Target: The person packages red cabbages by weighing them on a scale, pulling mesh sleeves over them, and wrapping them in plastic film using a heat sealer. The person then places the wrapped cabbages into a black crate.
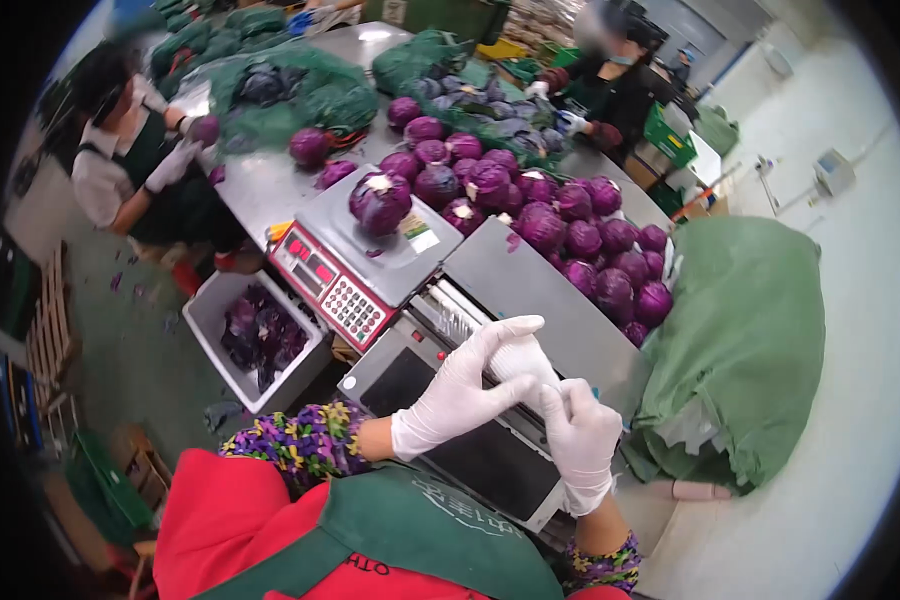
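Note:
My left hand, in a white glove, curves around a white, finely ribbed roll-like item, its thumb and fingers on either side. At the item's near right end, the fingertips of my gloved right hand pinch together on its edge. What the item is exactly, I cannot tell. Both hands are above a wrapping machine with a dark flat panel and a grey metal cover. Beyond my left hand, a red-framed weighing scale carries one red cabbage.
A heap of red cabbages lies on the metal table. Green net bags lie behind. A white bin holds purple leaves. A large green sack stands at right. Two people work around the table.

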Tool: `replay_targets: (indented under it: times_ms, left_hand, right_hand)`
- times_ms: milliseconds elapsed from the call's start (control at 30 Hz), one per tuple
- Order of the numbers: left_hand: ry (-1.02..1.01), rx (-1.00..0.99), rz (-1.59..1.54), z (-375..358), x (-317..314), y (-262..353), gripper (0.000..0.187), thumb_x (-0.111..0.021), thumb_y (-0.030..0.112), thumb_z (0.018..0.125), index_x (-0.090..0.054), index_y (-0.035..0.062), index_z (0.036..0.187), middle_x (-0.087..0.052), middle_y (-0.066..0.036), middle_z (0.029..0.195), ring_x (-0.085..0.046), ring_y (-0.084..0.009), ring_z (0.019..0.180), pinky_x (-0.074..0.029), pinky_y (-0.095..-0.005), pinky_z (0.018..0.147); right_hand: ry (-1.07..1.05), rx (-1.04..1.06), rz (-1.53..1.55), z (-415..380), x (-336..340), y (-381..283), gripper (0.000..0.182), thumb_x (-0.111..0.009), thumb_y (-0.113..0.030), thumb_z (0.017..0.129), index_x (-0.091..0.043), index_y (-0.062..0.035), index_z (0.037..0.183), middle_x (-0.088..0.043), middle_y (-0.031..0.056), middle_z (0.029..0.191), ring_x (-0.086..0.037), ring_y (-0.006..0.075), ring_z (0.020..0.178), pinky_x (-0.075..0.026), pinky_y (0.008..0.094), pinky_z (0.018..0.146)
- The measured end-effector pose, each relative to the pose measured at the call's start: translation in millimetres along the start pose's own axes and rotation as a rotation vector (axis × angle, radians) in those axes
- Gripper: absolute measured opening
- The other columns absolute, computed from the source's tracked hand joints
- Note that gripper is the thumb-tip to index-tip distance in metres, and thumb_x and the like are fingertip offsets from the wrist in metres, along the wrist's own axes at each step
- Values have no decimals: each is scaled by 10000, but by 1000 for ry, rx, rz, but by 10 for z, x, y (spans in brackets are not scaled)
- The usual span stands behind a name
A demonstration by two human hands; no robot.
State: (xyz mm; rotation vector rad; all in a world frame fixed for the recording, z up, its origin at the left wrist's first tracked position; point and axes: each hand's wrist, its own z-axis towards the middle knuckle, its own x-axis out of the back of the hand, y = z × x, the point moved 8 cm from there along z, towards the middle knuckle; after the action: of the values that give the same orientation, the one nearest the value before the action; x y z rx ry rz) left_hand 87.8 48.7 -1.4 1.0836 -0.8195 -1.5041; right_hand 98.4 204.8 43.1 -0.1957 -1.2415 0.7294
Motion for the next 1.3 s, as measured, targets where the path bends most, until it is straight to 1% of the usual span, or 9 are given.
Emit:
replay_targets:
  times_ms: [167, 433, 533, 667, 800, 867, 1000, 1200, 1300]
  left_hand:
    - [180, 303, -377, -119, 425, -264, 308, -663, 116, 904, -562, 13, 1176, -618, -80, 1113, -586, -127, 1041, -481, -273, 909]
    - [103, 260, -264, -96, 782, -228, 200, -687, 195, 899, -647, 44, 1024, -632, -95, 1083, -602, -179, 1042, -471, -297, 902]
    - [297, -289, 474, 51, 1206, 109, 98, -673, 98, 893, -647, 50, 975, -592, -102, 1116, -546, -176, 1078, -433, -309, 927]
    - [409, 152, -305, 302, 1825, -289, 141, -547, 144, 987, -498, 39, 1068, -552, -7, 910, -531, -56, 826, -458, -213, 742]
    - [-189, 622, -365, 249, 1871, -895, 331, -610, 155, 945, -520, 28, 1238, -613, -33, 1101, -546, -61, 1018, -457, -209, 842]
    - [-409, 906, -247, 219, 2124, -921, 302, -673, 150, 902, -595, 39, 1172, -648, -39, 1091, -575, -79, 1030, -481, -221, 843]
    - [168, 230, 518, 1490, 3273, -886, 196, -703, 132, 828, -617, 26, 969, -643, -4, 836, -623, -94, 794, -514, -264, 697]
    - [-30, 320, 1438, 2312, 3742, -1941, 213, -590, 296, 877, -655, 153, 1021, -677, -126, 736, -677, -316, 716, -524, -441, 660]
    - [-243, 172, 1421, 1976, 3436, -2092, 203, -542, 280, 885, -655, 158, 1003, -670, -157, 750, -670, -358, 695, -523, -465, 650]
  right_hand:
    - [-577, -103, 410, -16, -390, -243, 198, -663, -190, 882, -658, -28, 995, -542, 21, 527, -555, 95, 468, -410, 272, 458]
    - [-272, -175, 803, 414, -1126, -180, 492, -573, 49, 819, -541, 19, 1309, -566, 71, 1265, -512, 196, 1228, -385, 319, 1050]
    - [-304, -390, 1301, 401, -1789, -312, 259, -653, -83, 902, -603, -1, 1143, -623, 41, 1065, -580, 108, 989, -464, 264, 905]
    - [-127, -451, 1166, 690, -2221, -285, 105, -581, -135, 975, -562, -45, 922, -611, 7, 850, -561, 64, 750, -480, 230, 659]
    - [-210, -928, 1730, 1088, -2443, -146, 149, -467, -170, 1015, -512, -55, 930, -564, 28, 806, -575, 99, 732, -508, 260, 696]
    - [-391, -717, 1406, 1342, -2431, -165, 202, -506, -217, 990, -539, -30, 1059, -576, 36, 861, -600, 113, 783, -518, 281, 739]
    - [-748, -144, 407, 2001, -2747, -353, 396, -594, -308, 923, -630, 51, 1084, -686, 112, 959, -644, 149, 897, -509, 285, 779]
    - [-475, 76, -484, 3304, -3635, 461, 354, -544, -342, 899, -700, -43, 1005, -692, 203, 848, -671, 322, 814, -515, 402, 728]
    - [-487, -578, 602, 2739, -4366, 1139, 341, -535, -301, 932, -704, -23, 1035, -708, 142, 862, -674, 244, 790, -518, 370, 715]
